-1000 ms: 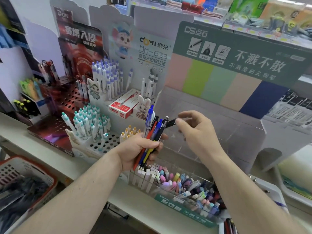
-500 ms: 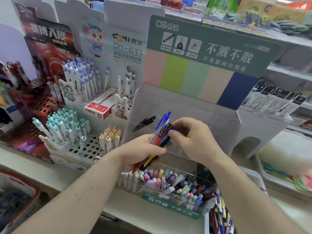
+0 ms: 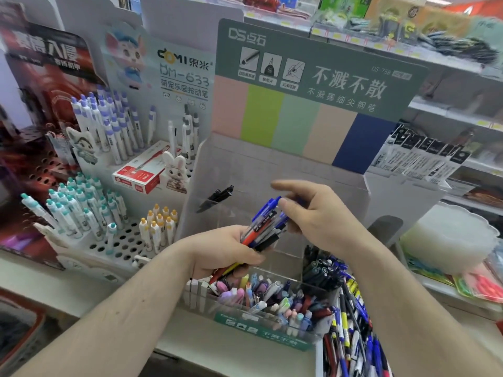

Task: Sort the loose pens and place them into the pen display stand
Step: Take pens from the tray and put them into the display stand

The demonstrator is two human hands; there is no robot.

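The left hand was clamped around a bundle of blue, red and black click pens, tips angled down. The right hand, just right of it, pinched the top of 1 blue pen in that bundle, forefinger extended. Up-left of both grips, 2 black pens lay tilted inside the clear acrylic pen display stand.

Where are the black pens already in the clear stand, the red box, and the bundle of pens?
black pens (image 3: pixel 217 197), head view, on the middle of the barrels.
red box (image 3: pixel 138 176), head view, on its top face.
bundle of pens (image 3: pixel 262 225), head view, on the barrels above the left hand.
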